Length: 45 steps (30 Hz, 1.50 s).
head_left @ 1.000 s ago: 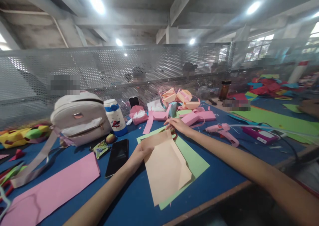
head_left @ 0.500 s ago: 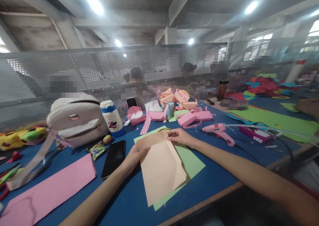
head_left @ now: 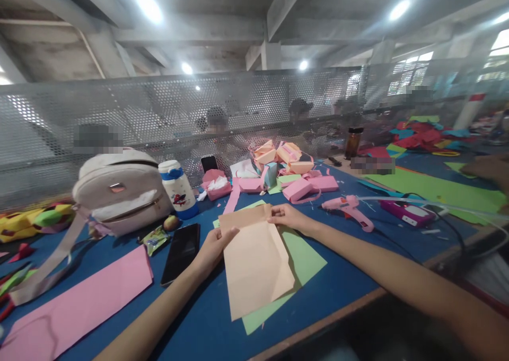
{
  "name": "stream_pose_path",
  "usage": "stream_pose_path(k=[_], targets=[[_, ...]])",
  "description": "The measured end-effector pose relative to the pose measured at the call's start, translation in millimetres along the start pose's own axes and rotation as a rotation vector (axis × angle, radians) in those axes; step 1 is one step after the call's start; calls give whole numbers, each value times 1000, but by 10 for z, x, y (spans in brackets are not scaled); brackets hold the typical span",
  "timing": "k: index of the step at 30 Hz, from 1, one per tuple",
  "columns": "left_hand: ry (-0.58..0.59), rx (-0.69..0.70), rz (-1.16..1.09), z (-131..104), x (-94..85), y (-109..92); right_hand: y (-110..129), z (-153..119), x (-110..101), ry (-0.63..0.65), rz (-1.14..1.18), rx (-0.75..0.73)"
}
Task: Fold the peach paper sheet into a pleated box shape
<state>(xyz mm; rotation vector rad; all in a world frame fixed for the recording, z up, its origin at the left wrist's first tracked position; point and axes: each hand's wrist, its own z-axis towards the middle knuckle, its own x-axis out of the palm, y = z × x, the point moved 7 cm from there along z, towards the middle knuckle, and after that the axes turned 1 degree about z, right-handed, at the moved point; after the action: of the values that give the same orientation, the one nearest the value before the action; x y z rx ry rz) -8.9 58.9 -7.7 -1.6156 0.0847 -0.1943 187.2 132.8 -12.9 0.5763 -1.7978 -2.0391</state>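
A sheet of peach paper (head_left: 256, 271) with creased folds along its top and right side lies between my hands. My left hand (head_left: 217, 244) grips its upper left edge, thumb on top and fingers curled beneath. At the upper right corner, my right hand (head_left: 292, 219) pinches the folded edge. Under the peach paper is a sheet of green paper (head_left: 304, 260), showing at the right and along the bottom. The fingertips under the paper are hidden.
To the left are a black phone (head_left: 181, 254), pink paper (head_left: 87, 302), a white bottle (head_left: 178, 188) and a backpack (head_left: 119, 191). A pink glue gun (head_left: 350, 210) lies right of my right hand. Folded pink and peach paper pieces (head_left: 302, 186) are piled behind, before a perforated metal screen (head_left: 159, 106).
The lower end of the peach paper has shifted slightly up and left. My left thumb has moved a little, and both hands keep their hold.
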Motion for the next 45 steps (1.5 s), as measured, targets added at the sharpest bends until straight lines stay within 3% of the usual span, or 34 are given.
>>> stream_pose_path(k=[12, 26, 33, 39, 45], targets=[[-57, 77, 8, 11, -53, -36, -60, 29, -71, -48, 34, 26], [-33, 67, 176, -28, -30, -87, 63, -22, 28, 58, -15, -14], [21, 86, 175, 17, -27, -45, 40, -4, -28, 44, 53, 13], [44, 153, 218, 39, -42, -64, 60, -7, -51, 15, 94, 21], [-25, 350, 379, -43, -29, -278, 135, -35, -11, -29, 128, 5]])
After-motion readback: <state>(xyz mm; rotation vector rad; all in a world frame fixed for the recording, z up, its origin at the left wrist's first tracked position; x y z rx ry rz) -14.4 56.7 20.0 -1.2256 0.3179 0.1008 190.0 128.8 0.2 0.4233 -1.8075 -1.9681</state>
